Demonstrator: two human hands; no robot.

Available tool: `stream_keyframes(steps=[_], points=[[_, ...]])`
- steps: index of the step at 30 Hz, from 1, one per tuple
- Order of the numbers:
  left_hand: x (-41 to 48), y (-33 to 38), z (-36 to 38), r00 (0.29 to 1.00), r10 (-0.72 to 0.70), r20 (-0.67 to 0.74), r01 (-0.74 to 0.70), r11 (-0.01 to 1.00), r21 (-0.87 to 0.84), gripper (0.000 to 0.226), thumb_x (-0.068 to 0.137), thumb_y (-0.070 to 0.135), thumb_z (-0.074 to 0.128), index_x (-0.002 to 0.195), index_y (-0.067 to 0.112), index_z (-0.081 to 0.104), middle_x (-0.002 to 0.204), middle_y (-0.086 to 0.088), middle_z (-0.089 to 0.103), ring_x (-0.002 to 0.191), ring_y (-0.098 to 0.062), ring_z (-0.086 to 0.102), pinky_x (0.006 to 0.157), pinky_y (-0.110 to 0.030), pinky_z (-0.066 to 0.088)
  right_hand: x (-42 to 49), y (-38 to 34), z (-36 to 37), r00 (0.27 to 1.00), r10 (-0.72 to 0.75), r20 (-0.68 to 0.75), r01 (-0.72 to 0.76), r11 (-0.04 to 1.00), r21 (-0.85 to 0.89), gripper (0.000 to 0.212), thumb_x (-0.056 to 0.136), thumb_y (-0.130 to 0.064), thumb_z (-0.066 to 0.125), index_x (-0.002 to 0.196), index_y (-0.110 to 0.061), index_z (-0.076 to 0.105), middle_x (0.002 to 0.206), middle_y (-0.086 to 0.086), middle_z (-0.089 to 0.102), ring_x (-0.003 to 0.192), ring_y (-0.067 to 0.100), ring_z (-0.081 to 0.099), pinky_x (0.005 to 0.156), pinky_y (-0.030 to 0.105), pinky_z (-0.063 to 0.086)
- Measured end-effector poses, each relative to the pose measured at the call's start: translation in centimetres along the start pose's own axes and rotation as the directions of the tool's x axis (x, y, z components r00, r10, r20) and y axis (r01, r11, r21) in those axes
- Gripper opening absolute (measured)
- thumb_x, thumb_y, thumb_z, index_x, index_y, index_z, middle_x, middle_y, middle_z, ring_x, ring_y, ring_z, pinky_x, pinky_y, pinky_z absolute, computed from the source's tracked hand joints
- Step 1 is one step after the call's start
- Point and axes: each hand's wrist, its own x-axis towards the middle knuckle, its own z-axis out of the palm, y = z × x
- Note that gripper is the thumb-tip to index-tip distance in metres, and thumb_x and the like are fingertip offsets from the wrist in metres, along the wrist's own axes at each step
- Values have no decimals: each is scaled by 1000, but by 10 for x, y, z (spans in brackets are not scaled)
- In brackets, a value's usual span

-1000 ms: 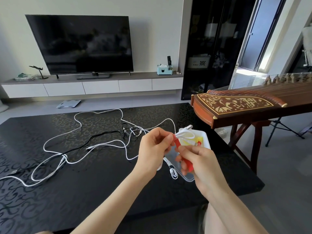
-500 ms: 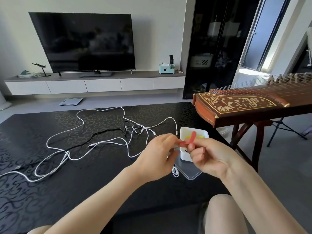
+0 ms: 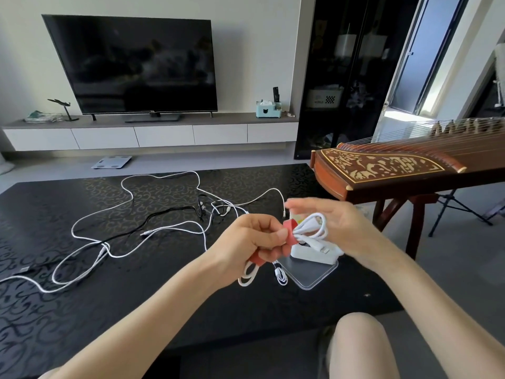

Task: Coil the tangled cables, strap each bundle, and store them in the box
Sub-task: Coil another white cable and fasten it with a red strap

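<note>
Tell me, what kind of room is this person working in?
Most likely a home living room: a large TV stands on a low console, a dark coffee table sits in front, and a stringed zither rests on a stand beside it.

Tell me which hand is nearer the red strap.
Left. The left hand pinches the red strap at the white coil. The right hand is open to the strap's right, beside the coil's loops.

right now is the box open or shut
Open: the clear lid lies flat on the table, off the white box.
</note>
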Motion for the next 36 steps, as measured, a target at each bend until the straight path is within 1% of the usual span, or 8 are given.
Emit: stream_keyframes(steps=[4,7,10,13,21,26,30,36], points=[[2,4,-3,1000,29,11,-28,994,-106,21,78,13,60,58,18,65,65,-5,61,52,-11,35,48,-21,14,-1,12,25,969,-101,-224,87,994,-73,26,82,1,66,78,-24,70,71,-13,68,71,1,62,71,19,50],[3,2,-8,994,70,-89,-78,993,-91,20,81,14,61,63,17,70,65,-3,61,52,-11,34,51,-24,14,-5,18,39,927,-154,-342,121,986,-116,23,86,-18,65,63,-21,67,58,-10,64,56,-1,56,58,9,41],[6,-8,-5,972,56,-227,-74,995,-73,29,88,8,61,61,15,70,59,-1,61,44,-6,35,42,-13,21,-7,23,52,940,-21,-341,53,995,85,24,88,-11,63,65,-4,67,51,-3,60,48,4,51,54,19,42],[9,-16,-2,928,22,-373,-31,999,-20,27,88,9,63,62,12,68,55,0,61,40,-5,38,38,-12,27,-7,26,62,951,132,-279,-57,964,262,28,88,-5,61,61,-8,67,51,0,60,44,6,50,48,18,40],[16,-30,8,826,201,-526,40,911,410,9,87,22,67,84,19,59,58,8,66,50,-1,54,53,-13,41,-5,24,62,880,400,-255,-238,837,493,21,85,-4,64,65,-6,69,50,4,58,40,8,48,40,18,38],[17,-32,9,828,380,-412,-13,747,664,6,88,13,65,89,13,71,71,8,69,70,-5,64,68,-17,48,-1,17,57,877,463,-130,-274,704,656,22,88,-2,59,69,-4,70,55,6,60,44,10,52,41,19,42],[18,-25,2,835,428,-346,-60,696,715,10,88,9,63,85,10,73,71,5,67,67,-9,61,64,-17,46,-2,13,50,907,421,7,-289,609,739,24,88,9,46,84,4,70,71,13,69,60,16,66,53,24,54],[15,-19,-4,930,257,-262,-100,864,493,26,90,4,55,76,23,66,64,10,63,61,-9,54,63,-32,49,-5,20,56,910,365,-198,-195,797,572,14,90,-6,59,84,2,69,67,10,66,55,12,61,54,22,50]])
